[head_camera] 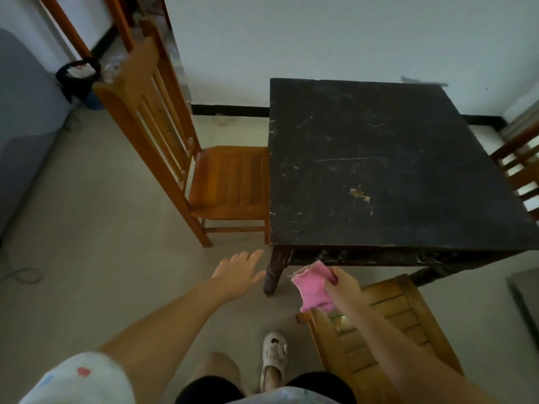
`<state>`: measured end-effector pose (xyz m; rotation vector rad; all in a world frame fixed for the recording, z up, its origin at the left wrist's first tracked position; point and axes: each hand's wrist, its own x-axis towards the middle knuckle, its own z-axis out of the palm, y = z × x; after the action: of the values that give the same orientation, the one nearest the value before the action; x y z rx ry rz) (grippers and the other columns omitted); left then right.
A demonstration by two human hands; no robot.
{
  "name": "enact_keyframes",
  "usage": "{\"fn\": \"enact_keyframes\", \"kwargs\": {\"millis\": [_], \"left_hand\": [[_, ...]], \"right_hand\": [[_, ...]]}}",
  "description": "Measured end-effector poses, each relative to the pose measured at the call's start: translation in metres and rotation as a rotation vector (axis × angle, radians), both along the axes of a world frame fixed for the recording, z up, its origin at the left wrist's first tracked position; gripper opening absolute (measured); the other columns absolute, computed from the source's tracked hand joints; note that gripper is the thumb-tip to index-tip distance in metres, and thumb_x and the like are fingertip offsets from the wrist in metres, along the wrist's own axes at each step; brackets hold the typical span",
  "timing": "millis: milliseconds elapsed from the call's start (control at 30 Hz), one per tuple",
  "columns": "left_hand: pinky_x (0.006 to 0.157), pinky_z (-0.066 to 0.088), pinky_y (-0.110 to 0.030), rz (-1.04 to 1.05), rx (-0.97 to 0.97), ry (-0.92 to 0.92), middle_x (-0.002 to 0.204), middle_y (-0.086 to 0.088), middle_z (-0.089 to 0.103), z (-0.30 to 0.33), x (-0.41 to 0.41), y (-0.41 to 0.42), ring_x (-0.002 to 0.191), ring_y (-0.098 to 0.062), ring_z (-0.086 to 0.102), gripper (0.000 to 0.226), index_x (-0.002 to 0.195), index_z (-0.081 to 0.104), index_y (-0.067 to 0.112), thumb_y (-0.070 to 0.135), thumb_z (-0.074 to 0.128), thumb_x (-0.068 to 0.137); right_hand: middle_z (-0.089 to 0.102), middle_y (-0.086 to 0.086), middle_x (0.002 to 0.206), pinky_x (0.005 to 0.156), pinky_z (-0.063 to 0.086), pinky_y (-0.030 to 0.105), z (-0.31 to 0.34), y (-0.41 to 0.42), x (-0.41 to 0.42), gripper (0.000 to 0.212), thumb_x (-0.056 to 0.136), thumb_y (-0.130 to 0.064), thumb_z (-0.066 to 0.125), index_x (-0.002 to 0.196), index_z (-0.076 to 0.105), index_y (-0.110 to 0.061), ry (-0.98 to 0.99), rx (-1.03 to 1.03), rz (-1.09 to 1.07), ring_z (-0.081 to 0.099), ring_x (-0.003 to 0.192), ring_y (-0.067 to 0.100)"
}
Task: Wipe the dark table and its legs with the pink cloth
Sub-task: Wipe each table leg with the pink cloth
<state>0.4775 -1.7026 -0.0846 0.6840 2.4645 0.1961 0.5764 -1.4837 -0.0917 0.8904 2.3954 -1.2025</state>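
Observation:
The dark table [390,158] is a scratched black square top seen from above, with a pale stain near its front. Its near left leg [273,272] stands just below the front left corner. My right hand [345,287] grips the pink cloth [313,287], which hangs below the table's front edge, a little to the right of that leg and apart from it. My left hand [239,272] reaches forward with fingers spread, empty, just left of the leg. The other legs are mostly hidden under the top.
An orange wooden chair [224,182] is pushed against the table's left side. Another wooden chair [388,330] stands under my right arm at the front. A third chair [522,167] is at the right edge. A bin with a black bag [80,80] stands far left.

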Motion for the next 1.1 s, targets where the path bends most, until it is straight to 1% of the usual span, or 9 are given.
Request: {"fn": "enact_keyframes", "kwargs": {"millis": [200, 333, 400, 467, 600, 733, 800, 1000, 1100], "left_hand": [[0.099, 0.037, -0.040, -0.181, -0.040, -0.074, 0.141, -0.011, 0.036, -0.016, -0.052, -0.001, 0.126, -0.027, 0.039, 0.059, 0.145, 0.014, 0.020, 0.047, 0.032, 0.095], [0.105, 0.031, -0.040, -0.411, -0.081, -0.112, 0.147, -0.011, 0.030, -0.036, -0.105, 0.000, 0.132, -0.027, 0.033, 0.060, 0.145, 0.016, 0.019, 0.048, 0.032, 0.095], [0.105, 0.031, -0.040, -0.529, -0.097, -0.151, 0.147, -0.011, 0.029, -0.049, -0.134, -0.005, 0.132, -0.027, 0.032, 0.061, 0.145, 0.016, 0.019, 0.049, 0.032, 0.095], [0.104, 0.031, -0.039, -0.645, -0.089, -0.162, 0.147, -0.011, 0.028, -0.057, -0.165, -0.012, 0.132, -0.027, 0.032, 0.061, 0.145, 0.015, 0.020, 0.049, 0.032, 0.095], [0.105, 0.030, -0.039, -0.834, -0.110, -0.181, 0.148, -0.011, 0.027, -0.062, -0.211, -0.028, 0.132, -0.027, 0.031, 0.062, 0.146, 0.012, 0.019, 0.047, 0.033, 0.095], [0.100, 0.036, -0.037, -0.952, -0.109, -0.198, 0.142, -0.015, 0.034, -0.071, -0.227, -0.026, 0.125, -0.028, 0.038, 0.058, 0.143, 0.018, 0.014, 0.045, 0.032, 0.096], [0.100, 0.036, -0.036, -0.976, -0.079, -0.218, 0.143, -0.014, 0.034, -0.077, -0.222, -0.018, 0.125, -0.027, 0.039, 0.057, 0.143, 0.019, 0.014, 0.044, 0.033, 0.096], [0.101, 0.031, -0.033, -0.861, 0.069, -0.401, 0.145, -0.013, 0.029, -0.164, -0.194, 0.001, 0.128, -0.027, 0.035, 0.059, 0.145, 0.013, 0.020, 0.037, 0.040, 0.096], [0.101, 0.032, -0.033, -0.753, 0.027, -0.380, 0.147, -0.012, 0.026, -0.229, -0.182, 0.006, 0.129, -0.027, 0.035, 0.059, 0.145, 0.012, 0.022, 0.041, 0.038, 0.095]], "right_hand": [[0.055, 0.003, 0.096, 0.081, 0.045, 0.030, -0.021, -0.002, -0.026, 0.026, 0.093, -0.013, 0.049, 0.118, 0.054, -0.007, -0.148, 0.041, -0.115, 0.056, 0.091, 0.025], [0.053, 0.003, 0.100, 0.075, 0.043, 0.023, -0.049, -0.030, -0.040, 0.025, 0.093, -0.012, 0.049, 0.117, 0.053, -0.004, -0.161, 0.041, -0.329, 0.053, 0.091, 0.023], [0.061, 0.008, 0.107, 0.083, 0.048, 0.030, -0.072, -0.055, -0.043, 0.024, 0.092, -0.013, 0.050, 0.115, 0.055, -0.005, -0.193, 0.068, -0.438, 0.058, 0.098, 0.026], [0.065, 0.017, 0.102, 0.077, 0.052, 0.040, -0.086, -0.083, -0.044, 0.024, 0.088, -0.004, 0.051, 0.110, 0.058, -0.004, -0.139, 0.003, -0.724, 0.061, 0.088, 0.030], [0.058, 0.019, 0.096, 0.058, 0.051, 0.038, -0.073, -0.146, -0.050, 0.023, 0.090, 0.006, 0.043, 0.106, 0.050, -0.009, 0.004, -0.129, -1.285, 0.055, 0.071, 0.023], [0.057, 0.019, 0.091, 0.058, 0.054, 0.039, -0.079, -0.179, -0.055, 0.017, 0.089, 0.005, 0.044, 0.104, 0.050, 0.000, 0.115, -0.135, -1.492, 0.057, 0.072, 0.027], [0.060, 0.022, 0.094, 0.067, 0.054, 0.047, -0.091, -0.187, -0.055, 0.015, 0.089, 0.002, 0.047, 0.104, 0.051, 0.000, 0.165, -0.179, -1.568, 0.059, 0.078, 0.034], [0.058, 0.032, 0.105, 0.062, 0.051, 0.039, -0.181, -0.190, -0.061, 0.026, 0.088, -0.007, 0.047, 0.112, 0.046, 0.003, 0.324, -0.331, -1.662, 0.060, 0.087, 0.043], [0.056, 0.021, 0.101, 0.059, 0.056, 0.034, -0.236, -0.191, -0.066, 0.018, 0.094, -0.001, 0.039, 0.111, 0.044, -0.002, 0.454, -0.373, -1.694, 0.061, 0.084, 0.032]]}}
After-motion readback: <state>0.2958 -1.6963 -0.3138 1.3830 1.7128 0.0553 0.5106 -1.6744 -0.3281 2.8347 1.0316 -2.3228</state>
